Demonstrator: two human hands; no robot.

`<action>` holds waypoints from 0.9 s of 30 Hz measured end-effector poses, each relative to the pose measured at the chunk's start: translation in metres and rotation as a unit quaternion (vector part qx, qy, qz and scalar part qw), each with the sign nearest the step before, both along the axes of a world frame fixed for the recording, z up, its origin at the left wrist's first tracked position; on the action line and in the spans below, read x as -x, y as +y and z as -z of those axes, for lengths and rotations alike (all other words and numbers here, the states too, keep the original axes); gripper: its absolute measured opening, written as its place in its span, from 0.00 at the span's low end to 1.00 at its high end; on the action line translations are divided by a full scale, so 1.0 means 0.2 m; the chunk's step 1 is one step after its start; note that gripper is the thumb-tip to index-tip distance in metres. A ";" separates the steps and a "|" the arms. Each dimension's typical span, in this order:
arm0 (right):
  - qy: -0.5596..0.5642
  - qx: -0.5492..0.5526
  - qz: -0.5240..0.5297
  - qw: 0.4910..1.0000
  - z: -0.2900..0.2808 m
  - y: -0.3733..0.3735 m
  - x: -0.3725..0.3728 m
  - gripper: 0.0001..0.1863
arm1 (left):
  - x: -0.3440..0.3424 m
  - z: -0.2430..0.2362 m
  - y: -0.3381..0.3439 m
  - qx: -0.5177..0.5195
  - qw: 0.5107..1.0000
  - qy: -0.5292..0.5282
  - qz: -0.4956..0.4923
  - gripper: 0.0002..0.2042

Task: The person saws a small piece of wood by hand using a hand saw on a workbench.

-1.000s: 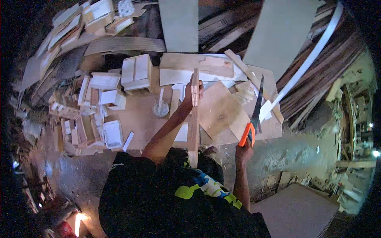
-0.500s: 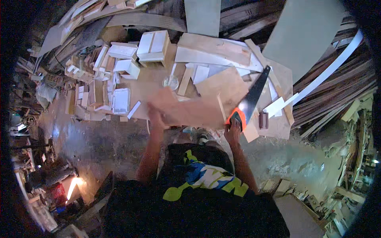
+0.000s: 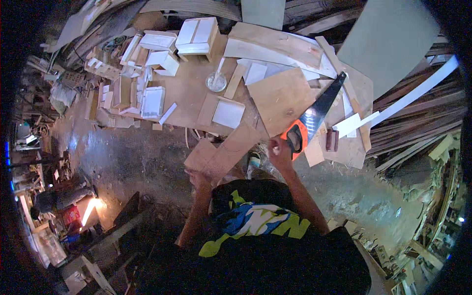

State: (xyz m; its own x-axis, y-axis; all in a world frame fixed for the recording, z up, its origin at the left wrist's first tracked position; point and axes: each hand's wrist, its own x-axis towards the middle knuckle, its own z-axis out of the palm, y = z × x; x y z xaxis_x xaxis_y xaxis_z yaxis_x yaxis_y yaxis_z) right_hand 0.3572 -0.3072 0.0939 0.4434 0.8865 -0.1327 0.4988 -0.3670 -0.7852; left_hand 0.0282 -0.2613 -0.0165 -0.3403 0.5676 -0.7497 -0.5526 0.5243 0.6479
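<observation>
Left hand (image 3: 197,178) lower now with board (image 3: 227,152), right hand (image 3: 279,152) by handsaw (image 3: 314,118).

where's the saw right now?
Head view, right of centre: the saw lies on the table's plywood sheets, orange handle at the near edge, right hand at the handle.

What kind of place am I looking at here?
Most likely a small woodworking shop. The right hand is at the orange handle of a handsaw, the left hand holds a wooden board, and the worktable is strewn with cut offcuts, with planks stacked beside it.
</observation>
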 end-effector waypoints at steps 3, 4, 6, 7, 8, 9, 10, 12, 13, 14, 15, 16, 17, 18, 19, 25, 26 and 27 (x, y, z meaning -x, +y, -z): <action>0.280 -0.054 -0.033 0.958 0.06 0.07 0.13 0.16 | -0.03 -0.01 -0.01 -0.006 1.000 0.013 -0.016 0.28; 0.498 0.042 0.034 0.865 0.08 0.09 0.17 0.16 | -0.05 -0.03 0.00 -0.027 0.999 0.038 -0.024 0.28; 0.522 0.005 0.031 0.852 0.11 0.16 0.23 0.15 | -0.09 -0.12 0.02 -0.132 0.983 0.124 -0.009 0.27; 0.512 0.024 0.083 0.854 0.11 0.19 0.26 0.13 | -0.11 -0.18 0.02 -0.183 0.969 0.167 -0.001 0.27; 0.530 0.002 0.049 0.847 0.11 0.22 0.28 0.13 | -0.13 -0.25 0.02 -0.232 0.950 0.209 0.008 0.27; 0.572 -0.028 0.071 0.817 0.11 0.25 0.30 0.11 | -0.14 -0.34 0.01 -0.232 0.950 0.210 0.008 0.27; 0.615 -0.053 0.103 0.780 0.12 0.28 0.30 0.09 | -0.15 -0.42 0.00 -0.236 0.916 0.314 0.083 0.25; 0.644 -0.045 0.114 0.755 0.14 0.34 0.30 0.07 | -0.19 -0.59 -0.03 -0.239 0.866 0.412 0.156 0.24; 0.666 -0.025 0.159 0.729 0.15 0.36 0.29 0.06 | -0.20 -0.67 -0.06 -0.279 0.870 0.353 0.201 0.22; 0.675 -0.031 0.137 0.724 0.18 0.39 0.29 0.06 | -0.19 -0.74 -0.08 -0.298 0.870 0.324 0.223 0.21; 0.688 -0.025 0.132 0.713 0.20 0.40 0.28 0.07 | -0.17 -0.80 -0.11 -0.316 0.869 0.293 0.245 0.19; 0.691 -0.004 0.156 0.706 0.22 0.42 0.27 0.07 | -0.15 -0.84 -0.11 -0.322 0.856 0.286 0.286 0.19; 0.701 -0.018 0.126 0.701 0.24 0.44 0.27 0.07 | -0.13 -0.87 -0.12 -0.320 0.841 0.288 0.328 0.19; 0.696 0.004 0.105 0.710 0.26 0.45 0.27 0.09 | -0.11 -0.89 -0.12 -0.316 0.821 0.297 0.372 0.19; 0.675 0.044 0.120 0.727 0.27 0.46 0.27 0.11 | -0.09 -0.90 -0.11 -0.307 0.797 0.316 0.413 0.19; 0.654 0.070 0.112 0.745 0.19 0.50 0.33 0.19 | 0.01 -0.88 -0.04 -0.267 0.686 0.398 0.547 0.19; 0.653 0.063 0.094 0.749 0.16 0.50 0.34 0.19 | 0.03 -0.86 -0.03 -0.260 0.673 0.404 0.563 0.20; 0.653 0.071 0.105 0.747 0.14 0.50 0.36 0.21 | 0.05 -0.82 -0.03 -0.257 0.663 0.408 0.573 0.20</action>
State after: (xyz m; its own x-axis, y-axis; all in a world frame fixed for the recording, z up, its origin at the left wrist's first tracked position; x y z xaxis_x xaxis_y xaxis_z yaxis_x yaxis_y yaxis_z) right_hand 0.2858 -0.2066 0.0669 -0.0187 0.7520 -0.6589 -0.7385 -0.4546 -0.4979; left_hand 0.0188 -0.2672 0.1483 0.3616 0.9131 -0.1883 0.6617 -0.1091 0.7417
